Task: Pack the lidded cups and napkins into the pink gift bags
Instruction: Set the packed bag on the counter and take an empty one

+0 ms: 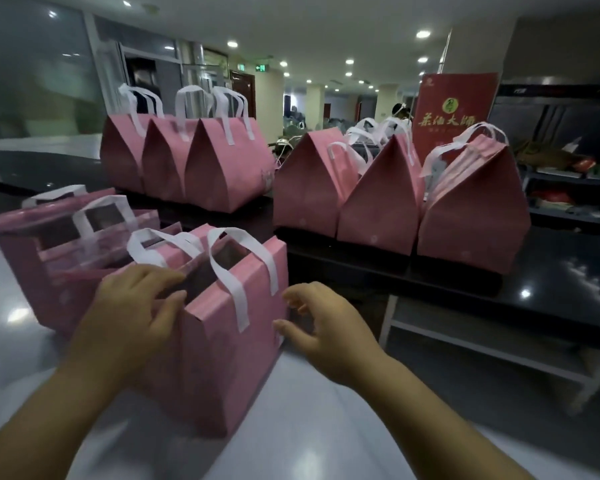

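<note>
The pink gift bag [222, 358] stands upright on the white table [309, 427], close in front. Its open mouth is gripped at the near-left rim by the left hand [132, 306], whose fingers and thumb are curled over the edge. The right hand [329, 330] is held just beside the bag's right side, fingers loosely curled and nothing carried; whether the thumb touches the bag cannot be told. The inside is seen only as a dark hollow, so it cannot be said whether cups or napkins are already packed, and none are seen loose. Two white handles [243, 271] are draped over the right side. More open bags [49, 258] are crowded against the left side, and closed bags are lined up on the dark counter [551, 289] beyond, one row [194, 168] to the left and another [413, 209] to the right, before a red sign [454, 112]. Trouble is most likely at the rim: if it is pulled by one hand alone, the thin wall could be creased or the bag tipped toward the nearby table edge. A handle could also be trapped in the mouth when it is closed.
</note>
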`<state>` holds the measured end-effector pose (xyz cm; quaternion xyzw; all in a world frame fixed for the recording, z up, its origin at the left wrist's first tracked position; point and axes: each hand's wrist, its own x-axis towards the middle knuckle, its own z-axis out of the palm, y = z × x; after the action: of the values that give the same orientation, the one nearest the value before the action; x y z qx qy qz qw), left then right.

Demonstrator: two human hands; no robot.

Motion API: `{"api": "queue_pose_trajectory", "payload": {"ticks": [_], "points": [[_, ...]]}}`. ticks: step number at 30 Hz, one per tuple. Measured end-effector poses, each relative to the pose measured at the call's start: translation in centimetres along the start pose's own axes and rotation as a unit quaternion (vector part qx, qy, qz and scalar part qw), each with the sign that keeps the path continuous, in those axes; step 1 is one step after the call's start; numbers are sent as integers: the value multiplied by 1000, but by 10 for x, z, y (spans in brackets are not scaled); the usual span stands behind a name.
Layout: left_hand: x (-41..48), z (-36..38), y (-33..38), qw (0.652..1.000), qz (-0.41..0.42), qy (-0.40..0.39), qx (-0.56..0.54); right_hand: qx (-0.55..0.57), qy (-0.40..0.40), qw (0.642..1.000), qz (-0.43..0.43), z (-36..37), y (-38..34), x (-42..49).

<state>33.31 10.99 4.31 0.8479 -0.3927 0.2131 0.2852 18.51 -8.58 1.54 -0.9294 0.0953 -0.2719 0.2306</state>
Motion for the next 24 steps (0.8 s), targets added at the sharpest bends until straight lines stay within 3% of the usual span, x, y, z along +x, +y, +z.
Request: {"api": "queue_pose_trajectory", "payload": {"ticks": [7,11,20,24], "points": [[7,10,-60,996,-13,-86,3,-96,-25,994,-35,63,-48,30],[9,15,-72,995,20,-90,-29,-135,-16,990,-28,73,-50,31],[-3,14,-48,962,118,-114,-219,-111,34,993,6,37,-22,-10],[-5,12,-22,931,229,-159,-235,-114,62,989,72,6,0,-29]]}}
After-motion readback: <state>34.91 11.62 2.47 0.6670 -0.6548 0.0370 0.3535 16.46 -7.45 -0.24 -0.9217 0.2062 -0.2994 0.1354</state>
